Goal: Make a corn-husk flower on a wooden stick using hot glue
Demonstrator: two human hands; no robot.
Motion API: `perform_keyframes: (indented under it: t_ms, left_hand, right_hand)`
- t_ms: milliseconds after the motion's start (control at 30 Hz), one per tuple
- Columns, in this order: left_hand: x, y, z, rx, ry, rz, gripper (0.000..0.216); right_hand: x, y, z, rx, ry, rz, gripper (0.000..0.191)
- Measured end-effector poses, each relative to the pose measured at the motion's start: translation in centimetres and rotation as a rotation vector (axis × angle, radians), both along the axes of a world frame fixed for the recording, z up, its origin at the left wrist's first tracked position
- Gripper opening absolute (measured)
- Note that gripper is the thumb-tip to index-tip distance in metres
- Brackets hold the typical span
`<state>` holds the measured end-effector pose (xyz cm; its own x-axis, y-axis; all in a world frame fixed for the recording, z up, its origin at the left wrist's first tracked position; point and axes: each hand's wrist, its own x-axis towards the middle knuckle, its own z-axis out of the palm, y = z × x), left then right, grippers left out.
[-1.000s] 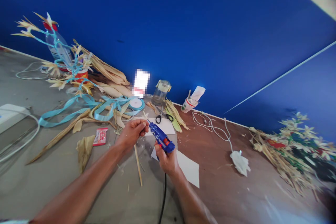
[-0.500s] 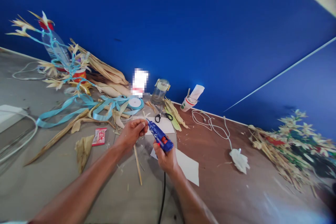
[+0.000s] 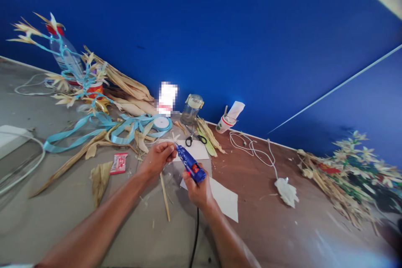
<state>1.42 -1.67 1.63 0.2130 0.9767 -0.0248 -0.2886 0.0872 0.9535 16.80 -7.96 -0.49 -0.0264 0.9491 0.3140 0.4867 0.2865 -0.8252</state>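
Blue wall (image 3: 201, 42) lined the far edge of the table (image 3: 135, 236); right fingers (image 3: 189, 181) gripped a glue gun (image 3: 187, 159); left fingers (image 3: 170, 151) were pinched together, contents indiscernible.

Around the centre are one left hand (image 3: 161, 157), one right hand (image 3: 198, 187), one glue gun (image 3: 189, 160), one pair of scissors (image 3: 195, 135) and two paper sheets (image 3: 226, 202); above centre, one jar (image 3: 190, 114), one ribbon spool (image 3: 161, 123) and one cup (image 3: 224, 125); lower left, one red packet (image 3: 118, 163); upper left, one bottle (image 3: 70, 57).
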Motion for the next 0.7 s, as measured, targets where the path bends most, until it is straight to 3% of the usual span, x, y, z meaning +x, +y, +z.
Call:
perform_keyframes:
  t_ms: [700]
  left_hand:
    - [-0.03,-0.13,0.31,-0.020,-0.022,-0.003,0.025]
  right_hand:
    - [0.05,0.02,0.03,-0.003,0.011,0.006,0.012]
